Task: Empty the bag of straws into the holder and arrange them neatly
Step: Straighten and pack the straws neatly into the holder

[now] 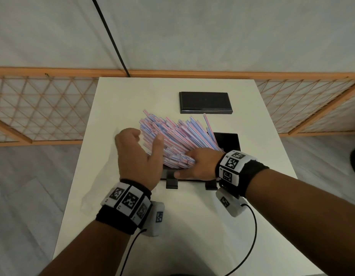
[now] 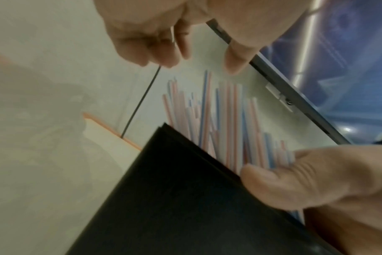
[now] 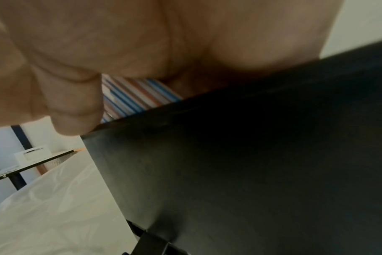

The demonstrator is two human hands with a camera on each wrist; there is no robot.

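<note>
Lower centre: right hand lies over the black holder rim, fingers pressed on straws; grip unclear. Left hand loosely curled, thumb on straws, fanned toward upper left. Clear bag at left, apparently empty.

A white tabletop carries everything here. Toward its far edge lies a flat black rectangular lid, set square to the edge. Nearer the middle stands a black holder on small black feet, with a fanned heap of pink, blue and white straws in it, leaning to the left. Just left of the holder a crumpled clear plastic bag lies flat on the surface, reaching the tabletop's left edge.
</note>
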